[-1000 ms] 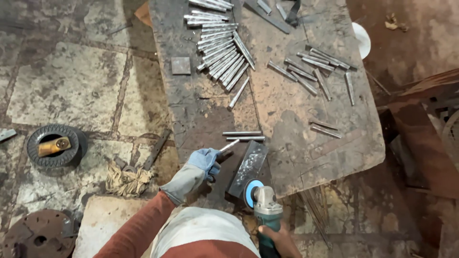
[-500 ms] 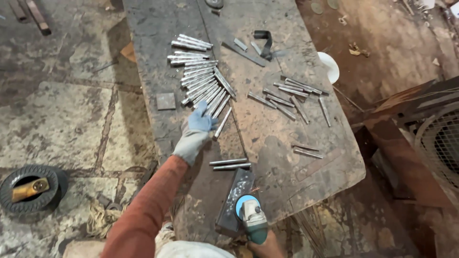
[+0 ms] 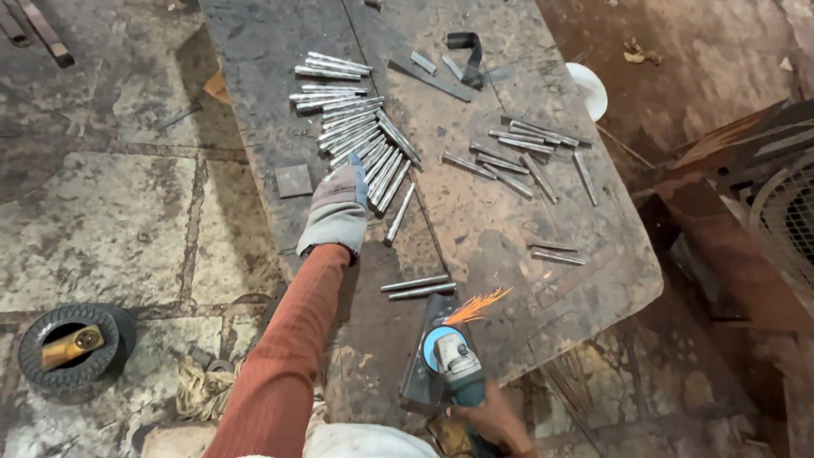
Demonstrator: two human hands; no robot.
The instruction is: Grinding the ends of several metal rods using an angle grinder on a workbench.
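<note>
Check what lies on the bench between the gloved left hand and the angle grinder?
Head view: two short metal rods lie side by side between the left hand and the angle grinder; otherwise bare bench top.

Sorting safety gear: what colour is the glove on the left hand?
Grey with blue trim on the glove, head view.

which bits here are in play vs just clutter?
In play:
- left hand, gloved, at the big pile of steel rods
- right hand holding the angle grinder, sparks flying
- dark metal block under the disc
- two rods beside it

Lying about:
- small square plate
- black strap
- white dish
- tyre on the floor
</note>
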